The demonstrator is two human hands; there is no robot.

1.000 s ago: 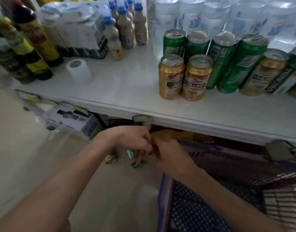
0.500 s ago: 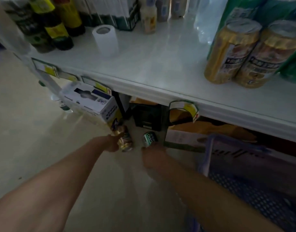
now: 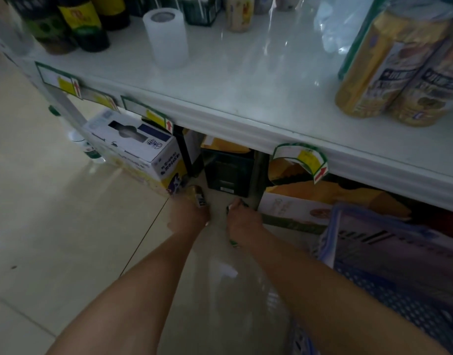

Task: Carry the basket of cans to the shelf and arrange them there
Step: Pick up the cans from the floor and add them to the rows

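Risk: coming up from under the shelf [image 3: 245, 80], a can may strike its front lip and slip.
Basket [image 3: 368, 234]: low at 4 o'clock; no cans show in its visible part.
Left hand [image 3: 188, 219]: centre, wrapped round a gold can [image 3: 197, 197].
Right hand [image 3: 243, 222]: just beside, gripping a green can [image 3: 234, 242].
Shelved cans [image 3: 389, 62]: gold, at 2 o'clock.

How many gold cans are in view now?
3: one gold can and another on the shelf, a third in the left hand. More may lie off-frame.

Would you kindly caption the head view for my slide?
Below the shelf, left hand grips a gold can, right hand a green can, beside the blue basket.
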